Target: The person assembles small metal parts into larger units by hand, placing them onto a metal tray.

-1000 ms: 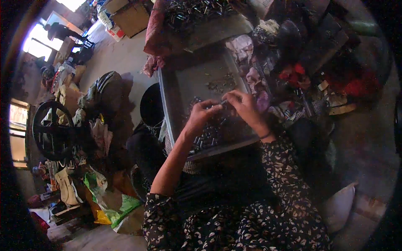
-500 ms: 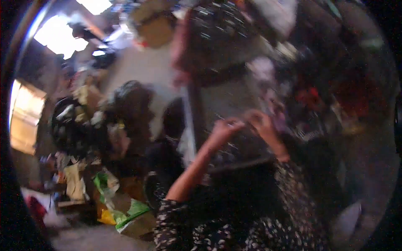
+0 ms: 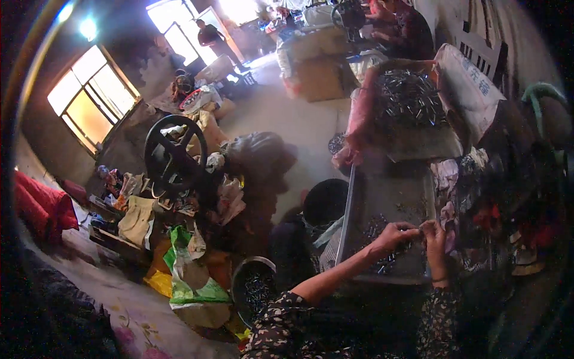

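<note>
The left hand (image 3: 394, 237) and right hand (image 3: 436, 240) meet above the right side of the tray (image 3: 346, 215). Each grip is narrow, fingertips drawn together; whether a piece is held cannot be told. Small dark pieces (image 3: 382, 264) lie in the tray, left of the hands. Beyond it, an open box (image 3: 429, 143) contains similar slender pieces, with pink cloth (image 3: 357, 122) over its left wall

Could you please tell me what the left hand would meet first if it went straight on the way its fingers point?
Most likely the right hand, just beyond the fingertips of the left hand; whether they already touch is too small to tell.
</note>
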### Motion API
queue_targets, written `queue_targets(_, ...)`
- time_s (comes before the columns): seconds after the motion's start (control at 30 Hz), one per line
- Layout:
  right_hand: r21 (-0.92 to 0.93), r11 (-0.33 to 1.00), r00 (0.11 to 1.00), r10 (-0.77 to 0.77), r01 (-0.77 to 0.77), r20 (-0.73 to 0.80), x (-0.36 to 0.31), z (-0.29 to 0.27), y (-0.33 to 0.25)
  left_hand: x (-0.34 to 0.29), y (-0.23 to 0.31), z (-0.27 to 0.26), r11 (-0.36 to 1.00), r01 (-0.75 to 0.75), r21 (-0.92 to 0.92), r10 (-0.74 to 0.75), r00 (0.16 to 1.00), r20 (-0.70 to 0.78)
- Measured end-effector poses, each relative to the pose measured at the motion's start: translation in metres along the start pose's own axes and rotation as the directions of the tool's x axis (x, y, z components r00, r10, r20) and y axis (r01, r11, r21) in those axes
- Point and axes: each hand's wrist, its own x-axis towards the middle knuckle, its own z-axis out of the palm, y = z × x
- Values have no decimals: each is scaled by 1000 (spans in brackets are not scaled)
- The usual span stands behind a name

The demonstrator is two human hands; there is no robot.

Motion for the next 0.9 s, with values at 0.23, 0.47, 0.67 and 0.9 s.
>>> queue_targets(0.23,-503,823,911,-383,262,-154,-12,-28,-63,10,14,11,966,60,253,-62,998,-2)
queue_targets(0.47,-898,441,550,-748,-5,-371,-59,-142,-154,20,35,40,991,72,114,-81,994,75)
queue_targets(0.67,-908,419,168,-895,4,-413,-45,-215,-192,51,46,68,988,-16,151,-4,992,128)
queue_targets(0.9,-894,432,271,-852,-120,-448,-3,-257,-187,79,56,71,995,3,-98,14,986,164)
